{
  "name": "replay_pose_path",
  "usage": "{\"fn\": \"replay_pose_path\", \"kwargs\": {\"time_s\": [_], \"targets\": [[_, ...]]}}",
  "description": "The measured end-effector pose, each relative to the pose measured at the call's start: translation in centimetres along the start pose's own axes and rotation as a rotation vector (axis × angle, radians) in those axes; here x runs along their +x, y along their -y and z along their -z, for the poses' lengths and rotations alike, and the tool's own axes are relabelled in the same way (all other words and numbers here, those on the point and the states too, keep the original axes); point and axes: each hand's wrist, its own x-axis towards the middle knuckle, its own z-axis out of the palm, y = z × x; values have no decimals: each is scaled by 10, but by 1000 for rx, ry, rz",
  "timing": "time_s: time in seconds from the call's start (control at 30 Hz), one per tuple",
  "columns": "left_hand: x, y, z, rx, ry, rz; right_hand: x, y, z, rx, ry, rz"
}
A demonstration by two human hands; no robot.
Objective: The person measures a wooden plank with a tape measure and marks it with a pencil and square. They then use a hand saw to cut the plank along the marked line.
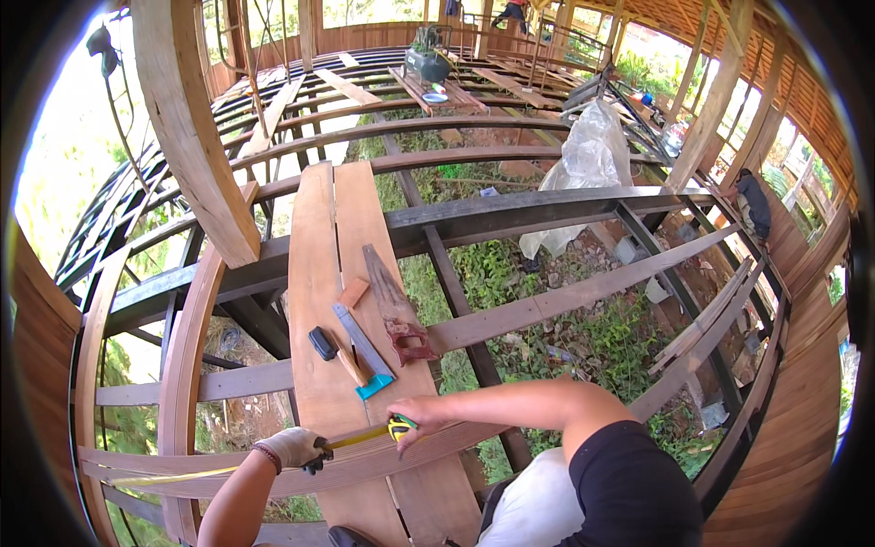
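Note:
My left hand [301, 449], in a pale glove with dark fingertips, curls its fingers on the yellow tape blade [363, 438] along a curved grooved board [221, 485]. My bare right hand [415, 422] grips the yellow-and-black tape measure case [399, 428]. The blade stretches left across the board. Beyond my hands, two long planks [314, 264] bear a red-handled hand saw [392, 310], a try square [363, 351] with a teal stock, a small wood offcut [354, 293], a dark small object [322, 344] and a wooden-handled tool [351, 369] partly under the square.
Dark steel beams [474, 210] form an open grid over plants and soil. A wooden post [182, 155] stands front left, curved wooden walling [811, 383] runs along the right. Plastic sheeting [588, 155] drapes over beams. A compressor [427, 64] sits behind. A person [756, 205] crouches at right, another [512, 14] behind.

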Motion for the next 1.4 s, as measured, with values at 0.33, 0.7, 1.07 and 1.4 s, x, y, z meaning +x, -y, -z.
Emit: {"fn": "replay_pose_path", "kwargs": {"time_s": [0.33, 0.7, 1.07, 1.4], "targets": [[-30, -2, 12, 552, -485, 37, 89, -1, -45, -5, -180, -2], [-9, 41, -29, 374, -914, -181, 139, -46, -68, -407, -416, -203], [-6, 80, -88, 373, -441, -95, 190, -22, -94, -443, -268, -173], [8, 105, -84, 318, -591, 3, 109, -91, -20, -614, -284, -319]]}}
